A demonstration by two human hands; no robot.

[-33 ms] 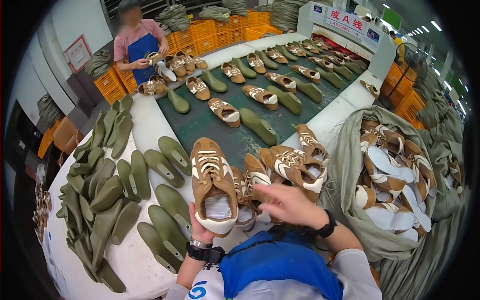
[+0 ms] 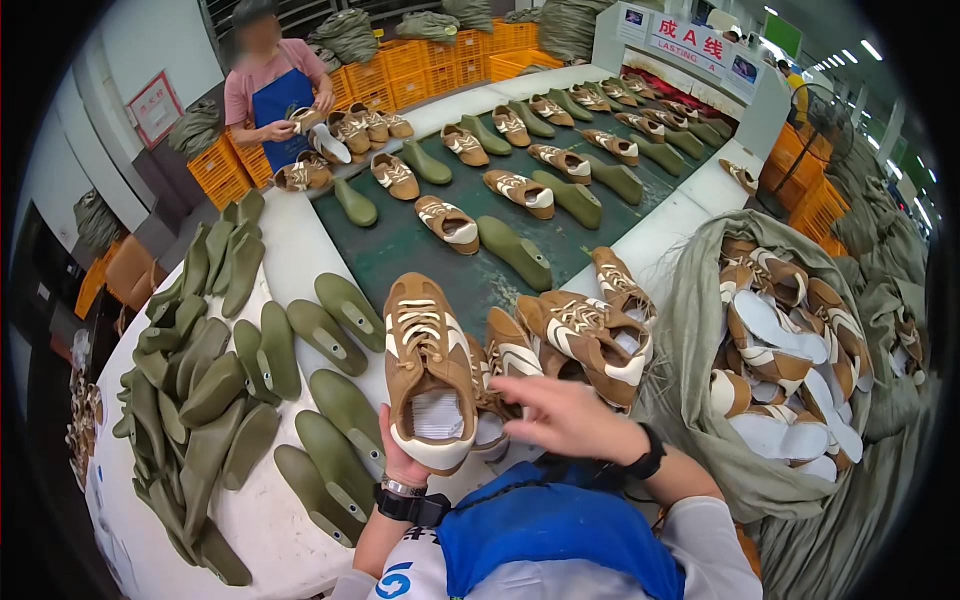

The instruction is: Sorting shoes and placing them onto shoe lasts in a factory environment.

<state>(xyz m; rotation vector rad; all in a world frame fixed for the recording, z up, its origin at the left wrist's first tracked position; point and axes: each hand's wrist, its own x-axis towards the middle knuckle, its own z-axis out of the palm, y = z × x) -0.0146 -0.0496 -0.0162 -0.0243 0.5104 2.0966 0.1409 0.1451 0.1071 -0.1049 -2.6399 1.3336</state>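
Note:
My left hand point(image 2: 402, 462) grips a brown suede sneaker point(image 2: 405, 308) with cream stripes and cream laces by its heel end. The toe points away from me, and a ridged white insert shows inside its opening. My right hand point(image 2: 572, 415) is just to the right of that shoe, fingers stretched out and apart, with nothing visible in them. Its fingertips are close to a second sneaker point(image 2: 482, 372), partly hidden behind the held one. Whether they touch it I cannot tell. More matching sneakers point(image 2: 590, 335) lie clustered on the table beyond my right hand.
Green shoe lasts point(image 2: 215, 410) lie piled on the white table point(image 2: 285, 545) at left. Sneakers and lasts stand in rows on a dark green conveyor point(image 2: 400, 255). A grey sack point(image 2: 690, 330) full of sneakers is at right. A co-worker point(image 2: 275, 85) handles shoes at far left.
My right hand has shifted slightly left, toward the held sneaker, and its fingers have spread. The left hand and its shoe stay nearly in place.

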